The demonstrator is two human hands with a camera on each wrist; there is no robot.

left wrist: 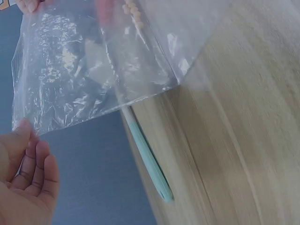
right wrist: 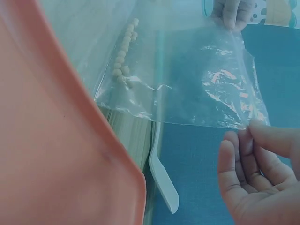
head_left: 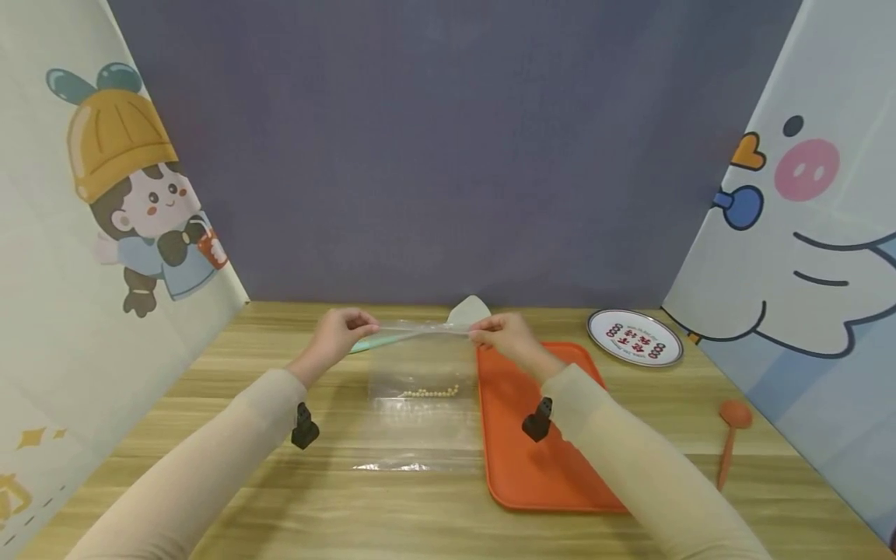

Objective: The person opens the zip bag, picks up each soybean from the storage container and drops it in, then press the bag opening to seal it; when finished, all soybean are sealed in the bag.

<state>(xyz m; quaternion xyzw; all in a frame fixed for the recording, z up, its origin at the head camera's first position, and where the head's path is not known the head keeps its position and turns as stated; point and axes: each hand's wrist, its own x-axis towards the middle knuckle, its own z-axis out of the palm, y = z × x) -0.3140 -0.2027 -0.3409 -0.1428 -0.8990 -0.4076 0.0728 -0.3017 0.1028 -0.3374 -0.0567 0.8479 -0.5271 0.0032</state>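
Both hands stretch a clear plastic zip bag [head_left: 420, 362] upright between its top corners. The left hand [head_left: 343, 330] pinches the left corner between thumb and fingertips; the right hand [head_left: 511, 338] pinches the right one. Small round pale-yellow pieces [head_left: 430, 393], like beans or beads, lie in a row along a low line in the bag. Nearer the person, more clear plastic [head_left: 420, 443] lies on the table; whether it belongs to the same bag I cannot tell. Behind the bag is a spatula with a mint handle [left wrist: 149, 161] and a white blade [head_left: 470, 309], partly seen through the plastic.
An orange tray [head_left: 518, 435] lies under the right forearm, close to the bag's right side. A white plate with red writing [head_left: 635, 337] is at the back right, and an orange spoon [head_left: 735, 416] lies near the table's right edge. A dark panel [head_left: 448, 155] stands behind.
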